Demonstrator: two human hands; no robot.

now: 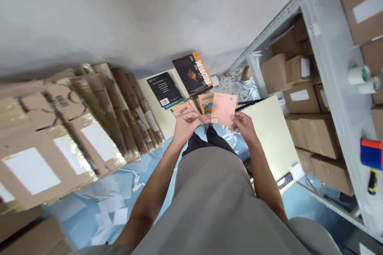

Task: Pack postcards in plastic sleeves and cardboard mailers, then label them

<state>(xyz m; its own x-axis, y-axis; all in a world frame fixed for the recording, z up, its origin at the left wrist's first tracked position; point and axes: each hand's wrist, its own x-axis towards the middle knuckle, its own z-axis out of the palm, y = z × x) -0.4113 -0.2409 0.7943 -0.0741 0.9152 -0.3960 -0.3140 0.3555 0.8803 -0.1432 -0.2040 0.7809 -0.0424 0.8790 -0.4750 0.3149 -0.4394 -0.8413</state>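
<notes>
A thin salmon-pink booklet, with a small barcode in its upper corner and a red-outlined white box at the bottom, is held up in front of me. My right hand pinches its right edge between thumb and fingers. At its lower left corner, my left hand is closed in a pinch, fingertips meeting the booklet's edge. More salmon booklets lie just beyond my left hand, and one with a colourful picture shows beside the held one. Farther back are a black book and a black-and-orange magazine.
Flattened cardboard boxes lean in a row at the left. A metal shelf with cartons stands at the right. A pale board carries a phone. Paper scraps litter the blue floor.
</notes>
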